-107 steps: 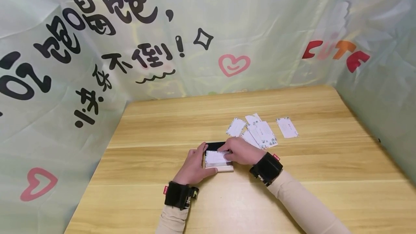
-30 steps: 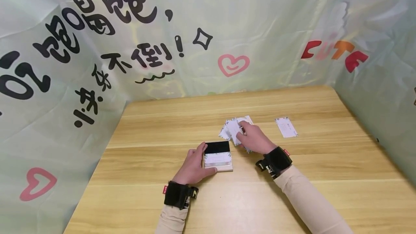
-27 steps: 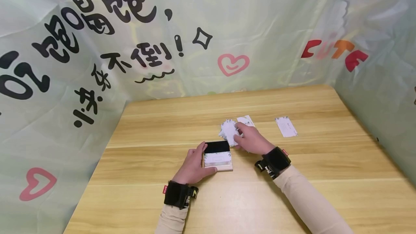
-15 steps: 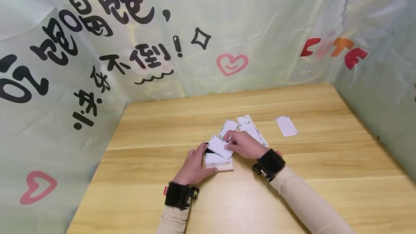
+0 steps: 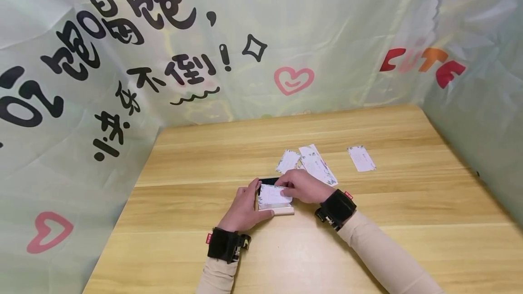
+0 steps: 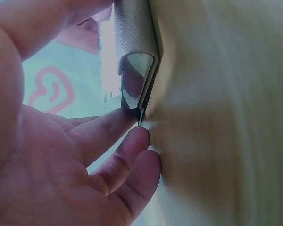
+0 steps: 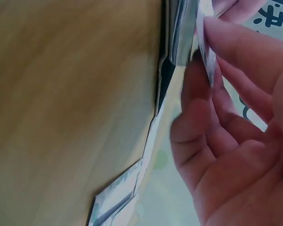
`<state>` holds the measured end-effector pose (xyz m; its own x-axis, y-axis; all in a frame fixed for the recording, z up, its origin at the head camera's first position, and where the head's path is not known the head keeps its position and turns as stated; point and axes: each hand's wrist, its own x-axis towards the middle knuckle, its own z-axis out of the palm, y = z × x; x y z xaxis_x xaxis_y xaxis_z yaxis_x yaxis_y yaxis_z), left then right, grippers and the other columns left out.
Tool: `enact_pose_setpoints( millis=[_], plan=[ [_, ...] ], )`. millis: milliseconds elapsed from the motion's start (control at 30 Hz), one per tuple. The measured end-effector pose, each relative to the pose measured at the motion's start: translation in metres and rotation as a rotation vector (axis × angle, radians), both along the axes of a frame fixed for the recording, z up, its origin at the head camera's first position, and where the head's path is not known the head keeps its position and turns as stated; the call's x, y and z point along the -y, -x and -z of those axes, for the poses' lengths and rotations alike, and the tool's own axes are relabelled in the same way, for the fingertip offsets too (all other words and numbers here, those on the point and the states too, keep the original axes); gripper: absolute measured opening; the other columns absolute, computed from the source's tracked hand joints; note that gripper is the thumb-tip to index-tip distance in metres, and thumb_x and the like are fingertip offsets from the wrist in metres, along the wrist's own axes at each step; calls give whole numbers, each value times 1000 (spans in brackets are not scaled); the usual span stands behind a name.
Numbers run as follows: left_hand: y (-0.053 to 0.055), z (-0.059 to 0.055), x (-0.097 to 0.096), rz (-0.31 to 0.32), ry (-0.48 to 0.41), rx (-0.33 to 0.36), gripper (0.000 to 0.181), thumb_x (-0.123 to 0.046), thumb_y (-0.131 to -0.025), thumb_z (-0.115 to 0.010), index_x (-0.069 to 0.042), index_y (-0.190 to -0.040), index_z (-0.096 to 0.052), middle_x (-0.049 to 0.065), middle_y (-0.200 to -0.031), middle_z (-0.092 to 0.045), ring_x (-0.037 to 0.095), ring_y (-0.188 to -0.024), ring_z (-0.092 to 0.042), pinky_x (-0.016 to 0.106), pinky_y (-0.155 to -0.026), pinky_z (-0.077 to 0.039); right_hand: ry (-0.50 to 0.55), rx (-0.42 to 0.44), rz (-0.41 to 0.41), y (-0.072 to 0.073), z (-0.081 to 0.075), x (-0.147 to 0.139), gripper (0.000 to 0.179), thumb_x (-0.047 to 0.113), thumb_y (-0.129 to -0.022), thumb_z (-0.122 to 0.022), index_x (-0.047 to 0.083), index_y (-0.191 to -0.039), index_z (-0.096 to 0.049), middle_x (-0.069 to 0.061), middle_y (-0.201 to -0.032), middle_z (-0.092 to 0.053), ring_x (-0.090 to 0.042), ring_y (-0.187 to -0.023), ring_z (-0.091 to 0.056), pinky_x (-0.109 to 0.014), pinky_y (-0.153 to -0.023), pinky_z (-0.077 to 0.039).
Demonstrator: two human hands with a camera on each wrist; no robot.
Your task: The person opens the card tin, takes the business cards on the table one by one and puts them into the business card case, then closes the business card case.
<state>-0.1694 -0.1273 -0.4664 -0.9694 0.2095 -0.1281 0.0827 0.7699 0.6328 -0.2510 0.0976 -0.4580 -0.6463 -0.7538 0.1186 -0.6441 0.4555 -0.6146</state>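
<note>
Your right-hand grip (image 5: 306, 187) pinches a card (image 5: 271, 193) over the case (image 5: 283, 211); your left-hand grip (image 5: 244, 208) clasps the case at its left end. You seem to be loading cards; next calls for squaring this one to the case before releasing.

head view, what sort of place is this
Probably a draped-off recording booth, though that's a guess: printed cloth hangs behind and beside a wooden table, plus black wrist devices.
</note>
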Motion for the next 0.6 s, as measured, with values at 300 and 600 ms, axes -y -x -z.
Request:
enact_pose_setpoints(
  millis=[300,600],
  plan=[
    [-1,0,0,-3,1,3,101,-52,-76,-73,-15,-154,-19,11,-140,-39,20,-121,-36,40,-96,-39,-24,12,-17,-4,0,3,23,10,-87,-65,16,-109,-72,6,-101,-66,-10,-94,-57,-32,-83,-45],
    [0,1,1,-1,-4,-9,102,-52,-76,-73,-15,-154,-18,5,-146,-39,18,-121,-36,39,-97,-39,-58,58,16,-6,-1,4,14,15,-87,-68,16,-101,-68,7,-95,-63,-11,-83,-54,-30,-76,-46]
  ],
)
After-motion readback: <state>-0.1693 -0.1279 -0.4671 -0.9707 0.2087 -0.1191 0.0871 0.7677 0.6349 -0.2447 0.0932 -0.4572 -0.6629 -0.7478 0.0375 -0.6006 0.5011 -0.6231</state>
